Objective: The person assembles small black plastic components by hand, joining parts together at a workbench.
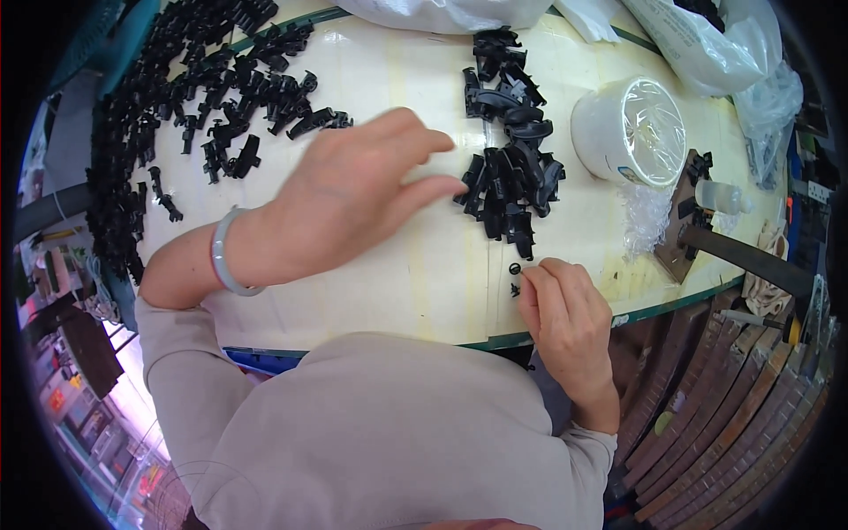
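At a cream worktable [415, 291], the left hand [353, 190] reaches, fingers spread and empty, toward the central pile of black plastic clips [512, 181]; the right hand [565, 314] pinches a small black piece [515, 268] near the table's near edge, steadying it.

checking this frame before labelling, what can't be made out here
- Left hand, head view: motion-blurred, so its fingertips and any contact with the black clips are unclear.
- Right hand: the small black part at its fingertips is too small to identify.
- White tub: film hides its contents.
- Bags: cut off by the top edge.
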